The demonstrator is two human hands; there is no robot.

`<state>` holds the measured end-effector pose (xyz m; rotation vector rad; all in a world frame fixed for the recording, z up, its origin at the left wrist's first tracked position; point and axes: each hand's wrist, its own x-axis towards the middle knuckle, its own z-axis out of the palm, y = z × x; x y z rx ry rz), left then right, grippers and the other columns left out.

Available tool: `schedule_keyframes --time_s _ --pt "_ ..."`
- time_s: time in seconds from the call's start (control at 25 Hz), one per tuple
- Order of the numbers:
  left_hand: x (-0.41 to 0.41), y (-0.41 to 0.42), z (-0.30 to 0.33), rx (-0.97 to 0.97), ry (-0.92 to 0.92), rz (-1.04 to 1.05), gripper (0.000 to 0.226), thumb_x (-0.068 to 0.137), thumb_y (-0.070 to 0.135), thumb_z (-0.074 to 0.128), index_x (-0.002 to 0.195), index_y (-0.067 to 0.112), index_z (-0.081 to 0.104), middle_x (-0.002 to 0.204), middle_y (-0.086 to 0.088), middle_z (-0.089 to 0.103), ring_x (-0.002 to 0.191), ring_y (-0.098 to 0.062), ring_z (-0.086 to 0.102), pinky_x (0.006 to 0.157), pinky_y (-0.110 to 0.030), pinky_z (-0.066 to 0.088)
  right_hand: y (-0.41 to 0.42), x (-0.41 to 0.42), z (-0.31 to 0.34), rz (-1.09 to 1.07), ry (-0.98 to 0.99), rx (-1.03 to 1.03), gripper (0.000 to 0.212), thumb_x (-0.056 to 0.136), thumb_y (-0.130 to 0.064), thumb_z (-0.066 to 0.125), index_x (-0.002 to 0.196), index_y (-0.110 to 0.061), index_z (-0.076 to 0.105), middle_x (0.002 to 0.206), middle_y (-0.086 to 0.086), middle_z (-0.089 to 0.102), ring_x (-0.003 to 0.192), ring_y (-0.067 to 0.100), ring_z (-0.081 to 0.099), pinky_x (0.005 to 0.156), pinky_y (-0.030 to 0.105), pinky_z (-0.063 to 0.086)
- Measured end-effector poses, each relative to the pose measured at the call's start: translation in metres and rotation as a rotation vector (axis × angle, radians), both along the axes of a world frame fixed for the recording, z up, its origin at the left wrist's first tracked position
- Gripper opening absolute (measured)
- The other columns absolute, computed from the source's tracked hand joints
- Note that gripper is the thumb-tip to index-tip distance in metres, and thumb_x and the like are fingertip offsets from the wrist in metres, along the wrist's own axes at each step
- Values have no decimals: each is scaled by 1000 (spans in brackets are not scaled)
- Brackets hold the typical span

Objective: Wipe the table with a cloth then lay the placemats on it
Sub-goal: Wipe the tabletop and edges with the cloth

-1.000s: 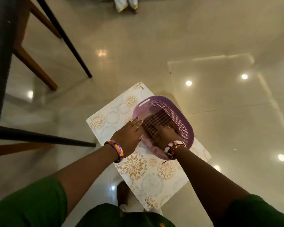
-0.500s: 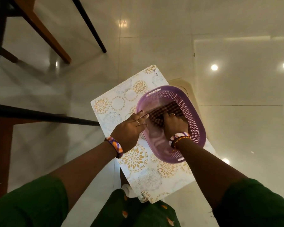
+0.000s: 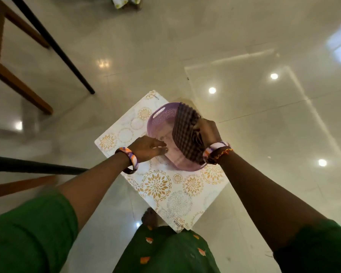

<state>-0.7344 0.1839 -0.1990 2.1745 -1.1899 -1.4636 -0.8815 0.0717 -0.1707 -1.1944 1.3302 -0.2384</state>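
A purple perforated basket [image 3: 159, 123] stands on a white placemat [image 3: 159, 186] with gold flower prints, which lies on the floor. My right hand [image 3: 206, 131] grips a dark checked cloth [image 3: 185, 134] and holds it above the basket's right side. My left hand [image 3: 149, 147] rests with straight fingers against the basket's near left rim. More placemats may lie stacked under the top one; I cannot tell.
Glossy cream floor tiles [image 3: 244, 115] surround the mat. A black table leg [image 3: 53, 46] and wooden chair legs [image 3: 20, 85] stand at the upper left. A black bar [image 3: 37, 167] crosses the left edge. My foot [image 3: 149, 215] is near the mat's front corner.
My right hand has lifted the checked cloth up out of the basket. My left hand has slid down to the basket's near rim.
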Motion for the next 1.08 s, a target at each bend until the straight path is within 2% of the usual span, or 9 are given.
schedule_keyframes --time_s 0.12,0.24,0.32,0.4,0.56,0.72,0.84,0.96,1.08 --pt "-16 11 34 9 483 392 33 95 36 46 111 10 60 102 -3 67 107 -24 60 89 -31 47 38 -18 42 -297 -476 332 31 93 -24 35 78 -11 59 58 0 67 53 16 63 63 25 41" --pt "-34 22 53 5 825 547 28 95 37 46 95 13 61 74 0 71 78 -20 66 76 -32 53 66 -32 52 -358 -728 361 48 86 -48 49 108 -8 61 86 5 70 76 21 64 75 31 48" --pt "-46 21 61 -66 958 661 17 94 24 51 93 12 62 66 0 73 65 -16 70 65 -28 58 79 -42 52 -370 -758 355 75 55 -56 77 112 -9 63 99 7 70 87 24 67 81 36 51" --pt "-59 17 72 -144 996 655 15 92 16 55 100 7 64 81 -6 75 71 -18 71 64 -27 58 88 -63 50 -337 -662 328 80 38 -44 91 106 -13 64 106 8 70 94 26 67 82 42 52" --pt "-101 3 81 -113 881 505 40 88 18 60 125 2 57 126 -20 59 115 -37 55 85 -40 51 89 -126 50 -334 -392 256 28 79 -18 71 104 -14 57 107 9 64 93 28 63 77 41 53" --pt "-155 -16 84 -53 848 376 29 91 19 58 118 10 57 123 -17 59 118 -37 52 98 -50 46 83 -193 50 -433 -343 183 18 84 -22 66 100 -14 61 105 6 66 96 26 62 88 40 51" --pt "-213 -41 90 -36 760 311 23 93 19 56 114 13 57 102 -9 62 98 -29 57 84 -42 50 70 -252 47 -530 -334 200 18 85 -28 65 98 -16 60 110 8 64 104 29 60 97 45 47" --pt "-282 -71 89 7 721 290 31 93 20 55 123 9 57 93 -6 61 83 -22 58 71 -35 50 53 -319 49 -578 -341 225 20 88 -30 61 98 -13 60 108 9 65 102 30 60 90 42 49" --pt "-352 -97 83 64 696 295 38 94 24 54 127 6 53 100 -9 62 94 -27 57 80 -41 50 32 -384 62 -595 -267 207 23 88 -29 62 100 -9 60 98 8 66 90 27 61 82 39 50"
